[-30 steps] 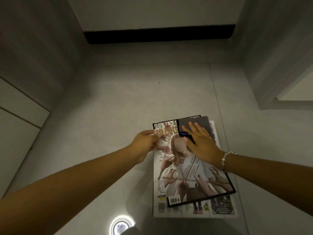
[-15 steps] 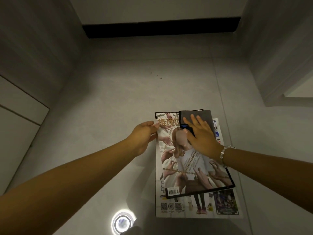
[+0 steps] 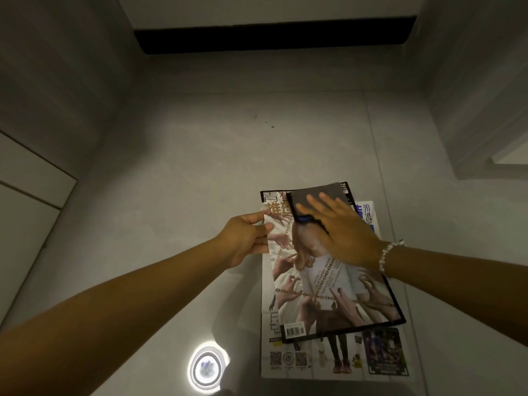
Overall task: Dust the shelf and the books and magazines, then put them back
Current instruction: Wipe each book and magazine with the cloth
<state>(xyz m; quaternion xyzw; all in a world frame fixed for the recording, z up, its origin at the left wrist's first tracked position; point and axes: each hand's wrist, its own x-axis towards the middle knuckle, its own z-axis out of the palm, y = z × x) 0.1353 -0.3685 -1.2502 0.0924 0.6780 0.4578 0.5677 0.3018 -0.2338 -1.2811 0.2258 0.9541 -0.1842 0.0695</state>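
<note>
Two magazines lie stacked on the grey floor. The top magazine point(image 3: 328, 284) has a black border and a cover picture of many hands and a chain. The lower magazine point(image 3: 337, 358) sticks out below and to the right. My left hand point(image 3: 245, 241) holds the top magazine's left edge, thumb on the cover. My right hand point(image 3: 340, 230) lies flat with straight fingers on a folded grey cloth point(image 3: 314, 200), pressing it onto the upper part of the cover. A bead bracelet circles my right wrist.
Pale floor tiles point(image 3: 185, 167) spread around the stack. A light cabinet front point(image 3: 25, 201) stands on the left, a grey wall panel point(image 3: 480, 90) on the right. A dark recess point(image 3: 274, 37) runs along the far wall. A round light reflection point(image 3: 207, 370) shines near the bottom.
My right hand has slid the cloth a little leftward along the top of the cover. My left hand stays on the magazine's left edge.
</note>
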